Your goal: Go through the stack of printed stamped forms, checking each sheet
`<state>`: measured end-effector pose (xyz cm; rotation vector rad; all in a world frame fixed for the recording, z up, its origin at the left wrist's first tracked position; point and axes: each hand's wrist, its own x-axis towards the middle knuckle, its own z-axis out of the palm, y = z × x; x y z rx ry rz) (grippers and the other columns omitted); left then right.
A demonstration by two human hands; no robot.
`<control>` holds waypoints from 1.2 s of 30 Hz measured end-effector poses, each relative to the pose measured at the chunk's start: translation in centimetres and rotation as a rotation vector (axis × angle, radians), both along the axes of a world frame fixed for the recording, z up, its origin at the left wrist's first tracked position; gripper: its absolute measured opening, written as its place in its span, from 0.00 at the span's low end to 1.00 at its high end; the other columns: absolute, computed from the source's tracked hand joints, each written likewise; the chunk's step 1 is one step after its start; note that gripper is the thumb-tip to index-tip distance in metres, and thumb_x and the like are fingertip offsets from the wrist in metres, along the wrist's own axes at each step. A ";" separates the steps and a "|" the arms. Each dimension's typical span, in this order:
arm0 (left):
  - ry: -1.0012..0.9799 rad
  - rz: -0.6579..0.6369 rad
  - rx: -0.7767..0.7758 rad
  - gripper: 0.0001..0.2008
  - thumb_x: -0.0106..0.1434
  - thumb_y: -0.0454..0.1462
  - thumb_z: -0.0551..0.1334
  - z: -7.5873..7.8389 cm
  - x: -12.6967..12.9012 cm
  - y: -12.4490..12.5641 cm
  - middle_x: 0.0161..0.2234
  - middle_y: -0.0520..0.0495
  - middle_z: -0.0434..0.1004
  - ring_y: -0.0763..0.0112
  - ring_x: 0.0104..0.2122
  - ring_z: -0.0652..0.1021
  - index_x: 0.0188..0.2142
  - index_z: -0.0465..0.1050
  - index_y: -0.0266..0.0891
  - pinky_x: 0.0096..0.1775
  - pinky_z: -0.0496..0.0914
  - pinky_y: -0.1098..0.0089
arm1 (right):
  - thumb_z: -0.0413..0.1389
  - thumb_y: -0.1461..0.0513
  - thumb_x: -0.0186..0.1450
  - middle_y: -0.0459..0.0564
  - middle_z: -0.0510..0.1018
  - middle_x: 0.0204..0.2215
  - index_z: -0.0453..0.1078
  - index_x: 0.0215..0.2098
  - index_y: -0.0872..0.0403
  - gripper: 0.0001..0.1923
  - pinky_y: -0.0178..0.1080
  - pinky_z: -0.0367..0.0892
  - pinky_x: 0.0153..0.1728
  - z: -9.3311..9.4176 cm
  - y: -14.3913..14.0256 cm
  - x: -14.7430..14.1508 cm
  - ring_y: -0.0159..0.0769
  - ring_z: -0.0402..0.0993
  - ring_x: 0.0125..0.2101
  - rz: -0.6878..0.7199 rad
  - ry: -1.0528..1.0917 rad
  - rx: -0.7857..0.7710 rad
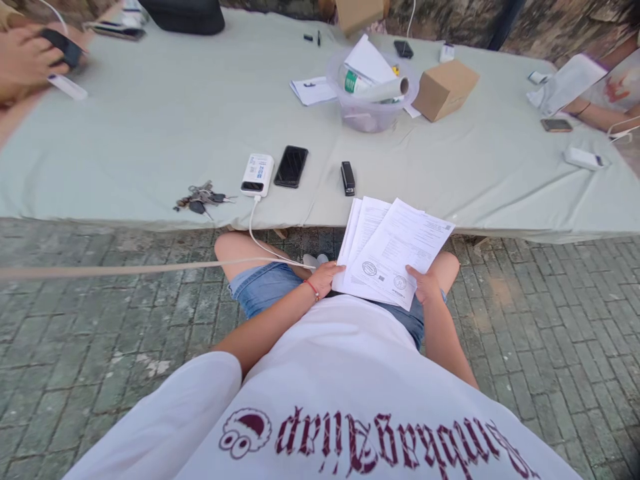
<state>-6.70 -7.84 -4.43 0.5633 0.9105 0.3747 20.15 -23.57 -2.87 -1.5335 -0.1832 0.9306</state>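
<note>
I hold a fanned stack of printed paper sheets (393,250) over my lap, below the table's front edge. My left hand (326,277) grips the stack's lower left corner; a red string sits on that wrist. My right hand (425,283) grips its lower right corner. The top sheet carries dense text and round stamps. On the table just beyond the papers lies a black stapler (347,178).
The table (165,133) has a pale green cloth with keys (200,197), a white power bank (257,175) with cable, a black phone (291,166), a clear tub (373,100) of paper rolls and a cardboard box (444,88). Other people's hands are at far left (25,60) and right (600,113).
</note>
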 end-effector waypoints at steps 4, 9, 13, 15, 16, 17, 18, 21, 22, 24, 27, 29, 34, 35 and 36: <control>0.042 -0.005 0.075 0.32 0.31 0.41 0.84 0.2 -0.2 -0.2 0.39 0.35 0.86 0.47 0.42 0.84 0.38 0.83 0.31 0.53 0.75 0.50 | 0.73 0.58 0.52 0.50 0.80 0.57 0.75 0.53 0.45 0.31 0.58 0.72 0.62 0.0 0.0 -0.6 0.53 0.74 0.61 0.012 0.015 0.045; 0.068 0.055 0.068 0.33 0.36 0.42 0.84 0.4 0.0 -0.2 0.45 0.32 0.85 0.44 0.50 0.82 0.42 0.81 0.32 0.56 0.74 0.50 | 0.73 0.60 0.50 0.52 0.82 0.55 0.74 0.55 0.46 0.34 0.59 0.76 0.58 -0.2 0.0 -1.5 0.55 0.76 0.59 0.066 0.035 0.053; 0.049 0.076 -0.020 0.28 0.47 0.48 0.80 -0.1 0.2 -0.2 0.47 0.27 0.83 0.42 0.54 0.80 0.41 0.80 0.32 0.57 0.74 0.50 | 0.73 0.60 0.50 0.52 0.82 0.55 0.73 0.57 0.44 0.36 0.58 0.76 0.58 -0.3 0.2 -1.5 0.56 0.77 0.59 0.073 0.000 0.057; 0.025 0.076 -0.025 0.27 0.47 0.46 0.80 -0.4 0.2 -0.2 0.48 0.28 0.83 0.43 0.54 0.80 0.42 0.80 0.32 0.58 0.73 0.51 | 0.73 0.59 0.50 0.52 0.81 0.55 0.73 0.57 0.45 0.36 0.58 0.76 0.58 -0.3 0.3 -1.4 0.56 0.76 0.59 0.079 -0.018 0.050; 0.018 0.076 -0.014 0.27 0.46 0.44 0.81 -0.5 0.2 -0.3 0.48 0.29 0.83 0.44 0.54 0.80 0.42 0.80 0.32 0.58 0.73 0.50 | 0.73 0.59 0.50 0.53 0.81 0.56 0.73 0.57 0.45 0.36 0.58 0.76 0.58 -0.3 0.3 -1.4 0.56 0.76 0.59 0.087 -0.026 0.042; 0.016 0.077 -0.001 0.27 0.45 0.43 0.81 -0.7 0.2 -0.3 0.47 0.30 0.84 0.44 0.53 0.80 0.42 0.80 0.32 0.59 0.73 0.50 | 0.72 0.58 0.50 0.54 0.81 0.56 0.74 0.57 0.46 0.35 0.58 0.76 0.58 -0.4 0.2 -1.3 0.56 0.76 0.59 0.095 -0.038 0.034; 0.019 0.077 0.013 0.27 0.44 0.42 0.81 -0.8 0.2 -0.3 0.47 0.31 0.84 0.44 0.52 0.81 0.42 0.80 0.32 0.59 0.73 0.49 | 0.72 0.58 0.51 0.55 0.81 0.57 0.74 0.57 0.47 0.35 0.58 0.76 0.58 -0.4 0.2 -1.2 0.57 0.75 0.60 0.102 -0.052 0.028; 0.041 0.089 0.038 0.26 0.44 0.41 0.81 -1.1 0.2 -0.4 0.44 0.33 0.84 0.45 0.50 0.82 0.41 0.81 0.32 0.59 0.73 0.47 | 0.72 0.58 0.52 0.52 0.78 0.60 0.73 0.57 0.46 0.35 0.58 0.73 0.61 -0.7 -0.1 -0.6 0.54 0.73 0.62 0.102 -0.088 0.039; 0.044 0.092 0.040 0.25 0.44 0.41 0.81 -1.1 0.2 -0.4 0.43 0.33 0.84 0.45 0.49 0.82 0.40 0.81 0.33 0.58 0.73 0.47 | 0.73 0.58 0.52 0.51 0.77 0.61 0.73 0.57 0.45 0.35 0.58 0.71 0.63 -0.9 -0.3 -0.2 0.53 0.72 0.63 0.089 -0.090 0.036; 0.039 0.097 0.042 0.24 0.45 0.41 0.81 -1.1 0.2 -0.4 0.43 0.33 0.85 0.45 0.48 0.83 0.40 0.81 0.33 0.58 0.73 0.47 | 0.74 0.58 0.51 0.50 0.77 0.61 0.75 0.54 0.45 0.33 0.59 0.69 0.65 -1.2 -0.6 0.6 0.53 0.72 0.63 0.051 -0.087 0.010; 0.003 0.096 0.053 0.24 0.46 0.42 0.80 -0.9 0.2 -0.5 0.44 0.34 0.85 0.46 0.48 0.83 0.41 0.82 0.34 0.58 0.74 0.47 | 0.75 0.57 0.49 0.57 0.79 0.58 0.77 0.50 0.51 0.31 0.62 0.67 0.65 -1.6 -1.1 2.1 0.57 0.73 0.62 -0.034 -0.106 -0.024; -0.020 0.094 0.059 0.24 0.47 0.42 0.80 -0.8 0.2 -0.5 0.44 0.34 0.85 0.46 0.48 0.83 0.42 0.82 0.34 0.58 0.73 0.47 | 0.76 0.58 0.48 0.59 0.80 0.57 0.76 0.51 0.54 0.33 0.64 0.67 0.64 -1.7 -1.4 3.1 0.59 0.73 0.62 -0.084 -0.128 0.004; -0.055 0.109 0.049 0.27 0.46 0.43 0.81 -0.6 0.3 -0.5 0.45 0.33 0.85 0.46 0.50 0.82 0.43 0.81 0.33 0.60 0.71 0.46 | 0.77 0.59 0.47 0.59 0.79 0.59 0.75 0.54 0.55 0.37 0.63 0.67 0.64 -1.2 -1.7 3.6 0.58 0.73 0.61 -0.105 -0.151 0.056; -0.062 0.110 0.045 0.27 0.46 0.43 0.81 -0.5 0.3 -0.5 0.46 0.33 0.85 0.45 0.51 0.82 0.44 0.81 0.33 0.61 0.71 0.45 | 0.77 0.58 0.47 0.59 0.78 0.59 0.75 0.54 0.54 0.37 0.62 0.67 0.65 -0.9 -1.6 3.4 0.58 0.73 0.61 -0.096 -0.140 0.053; -0.070 0.106 0.041 0.28 0.46 0.43 0.81 -0.3 0.3 -0.6 0.47 0.32 0.85 0.45 0.52 0.81 0.45 0.81 0.33 0.61 0.70 0.45 | 0.77 0.58 0.47 0.58 0.78 0.59 0.75 0.54 0.54 0.37 0.62 0.67 0.65 -0.6 -1.5 3.0 0.58 0.73 0.61 -0.082 -0.125 0.049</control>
